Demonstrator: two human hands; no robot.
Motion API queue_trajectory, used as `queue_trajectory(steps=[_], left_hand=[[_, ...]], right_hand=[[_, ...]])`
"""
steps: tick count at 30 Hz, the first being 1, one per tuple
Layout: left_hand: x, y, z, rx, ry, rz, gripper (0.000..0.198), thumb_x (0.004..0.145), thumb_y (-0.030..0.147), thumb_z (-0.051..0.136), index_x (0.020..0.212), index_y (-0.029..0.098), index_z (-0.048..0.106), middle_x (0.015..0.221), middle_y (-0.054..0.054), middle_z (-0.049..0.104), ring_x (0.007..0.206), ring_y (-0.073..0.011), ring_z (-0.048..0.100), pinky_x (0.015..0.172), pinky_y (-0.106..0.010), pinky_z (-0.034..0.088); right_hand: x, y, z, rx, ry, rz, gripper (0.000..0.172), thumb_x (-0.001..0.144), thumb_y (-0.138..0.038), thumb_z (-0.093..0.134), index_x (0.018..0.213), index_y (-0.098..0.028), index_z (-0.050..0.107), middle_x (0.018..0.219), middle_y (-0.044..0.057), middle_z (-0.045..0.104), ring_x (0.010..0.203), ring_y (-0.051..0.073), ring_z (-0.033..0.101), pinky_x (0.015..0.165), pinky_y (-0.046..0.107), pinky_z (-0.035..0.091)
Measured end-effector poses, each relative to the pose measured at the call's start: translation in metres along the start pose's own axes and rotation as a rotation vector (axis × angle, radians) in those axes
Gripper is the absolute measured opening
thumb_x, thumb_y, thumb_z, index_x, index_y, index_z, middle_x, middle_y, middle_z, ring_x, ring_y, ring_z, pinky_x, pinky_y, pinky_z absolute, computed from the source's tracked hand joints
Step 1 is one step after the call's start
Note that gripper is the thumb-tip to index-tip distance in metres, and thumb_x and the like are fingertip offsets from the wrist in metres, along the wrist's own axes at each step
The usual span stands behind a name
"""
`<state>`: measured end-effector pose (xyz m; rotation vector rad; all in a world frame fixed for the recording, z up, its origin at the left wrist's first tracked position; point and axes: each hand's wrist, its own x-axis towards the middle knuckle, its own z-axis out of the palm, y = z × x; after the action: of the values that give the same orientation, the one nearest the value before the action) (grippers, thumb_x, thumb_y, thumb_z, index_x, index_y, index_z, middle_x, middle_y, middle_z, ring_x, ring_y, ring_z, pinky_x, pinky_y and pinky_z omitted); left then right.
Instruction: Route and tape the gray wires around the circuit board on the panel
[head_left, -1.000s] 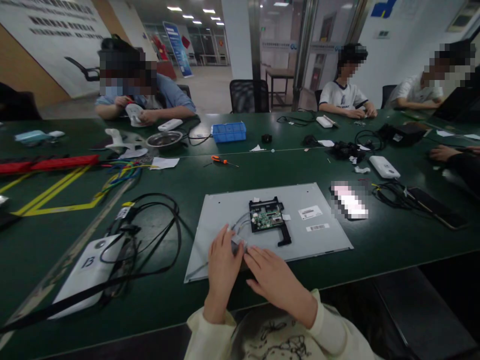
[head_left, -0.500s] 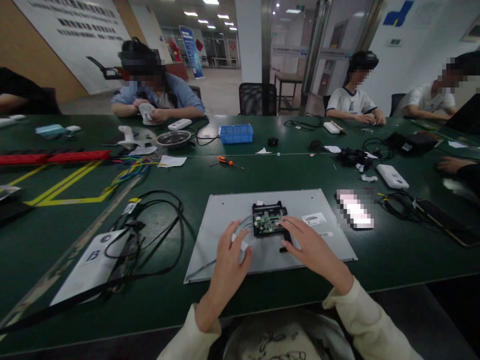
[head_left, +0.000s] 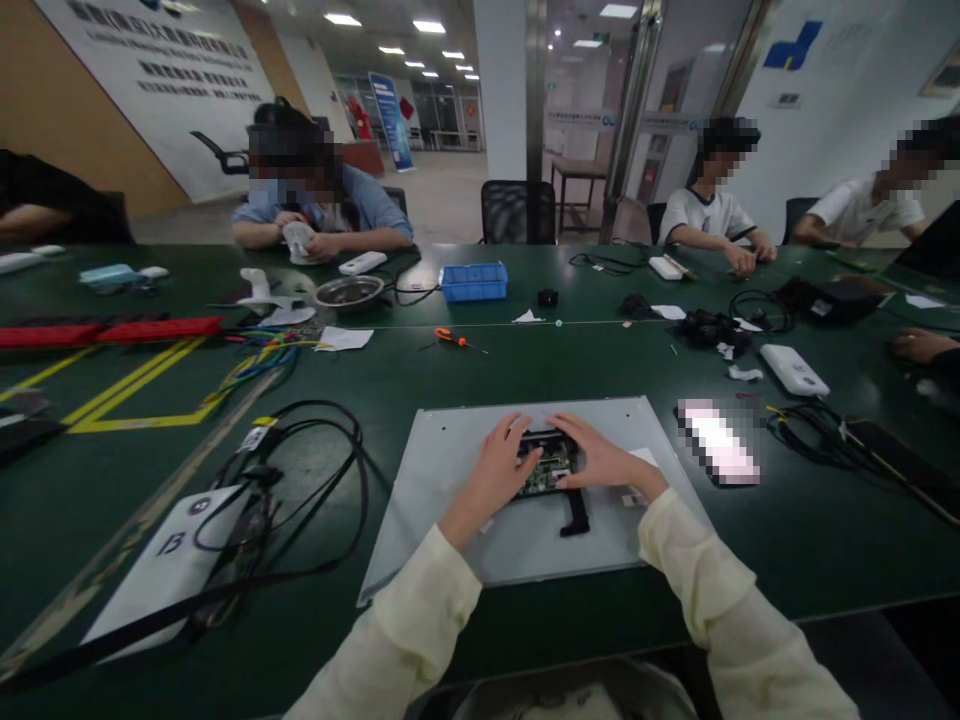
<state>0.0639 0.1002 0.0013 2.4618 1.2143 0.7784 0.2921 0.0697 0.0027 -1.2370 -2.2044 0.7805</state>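
A flat grey panel lies on the table before me. On it sits a green circuit board in a black plastic frame, with a black arm-like piece extending toward me. My left hand is over the left side of the frame, fingers curved and apart at its far edge. From the right, my right hand reaches over the frame in the same way, thumb and fingers spread. Both hands partly cover the frame; whether the fingertips touch it I cannot tell.
An orange screwdriver and a blue basket are beyond the panel. To the left lies a white device with black cables. A lit phone is on the right. Several people sit around the green table.
Both hands have moved forward and closer together, from the near sides of the circuit board to over its frame. My view has tilted up slightly.
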Motion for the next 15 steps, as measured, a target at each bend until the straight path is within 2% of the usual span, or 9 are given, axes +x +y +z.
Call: queue_trajectory(steps=[7,15], left_hand=[[-0.011,-0.003,-0.006,-0.083,-0.041,-0.001,0.039,0.097,0.036,0.042,0.131,0.019,0.048,0.137,-0.011,0.050,0.129,-0.0219,0.046,0.111,-0.043,0.037],[-0.013,-0.002,-0.011,-0.076,-0.053,-0.015,0.037,0.096,0.036,0.043,0.130,0.021,0.050,0.137,-0.010,0.050,0.130,-0.0227,0.045,0.111,-0.044,0.037]], right_hand=[[-0.003,0.001,0.006,0.034,0.061,-0.004,0.096,0.069,-0.050,0.075,0.148,-0.021,0.030,0.150,0.015,0.036,0.138,0.030,0.034,0.114,0.048,0.027],[-0.004,0.000,0.007,0.046,0.040,0.021,0.097,0.070,-0.054,0.073,0.149,-0.023,0.026,0.150,0.015,0.035,0.138,0.031,0.034,0.112,0.050,0.029]])
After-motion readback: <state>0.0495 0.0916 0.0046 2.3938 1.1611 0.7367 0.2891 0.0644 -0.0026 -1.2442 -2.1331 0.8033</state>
